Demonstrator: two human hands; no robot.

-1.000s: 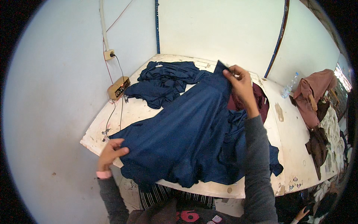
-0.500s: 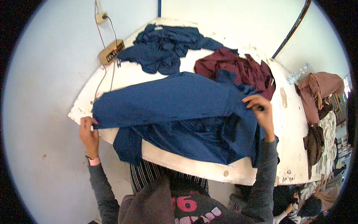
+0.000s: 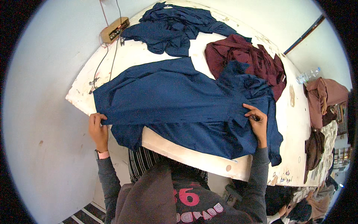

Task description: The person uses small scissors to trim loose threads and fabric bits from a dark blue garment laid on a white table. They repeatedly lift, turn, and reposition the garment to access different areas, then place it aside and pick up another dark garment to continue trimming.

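A navy blue garment [image 3: 164,93], looking like a long-sleeved shirt, lies spread across the near part of the table with a long straight fold along its front. My left hand [image 3: 98,130] pinches the garment's left corner at the table's left edge. At the right end of that fold, my right hand [image 3: 257,121] has its thumb and fingers on the cloth near the bunched part. Something small and dark shows in my right palm, too unclear to name. Part of the garment hangs over the table's near edge toward my lap.
Farther back on the white table [image 3: 149,143] lie another navy garment [image 3: 167,28] and a maroon garment [image 3: 242,56]. A wooden power box [image 3: 115,30] with cords is at the left wall. On the right are a plastic bottle [image 3: 308,75] and a person in a brown covering [image 3: 324,95].
The front flap, held up before, now lies flatter on the table. Both hands have come down, the left one slightly inward. The view has shifted, so the table sits higher.
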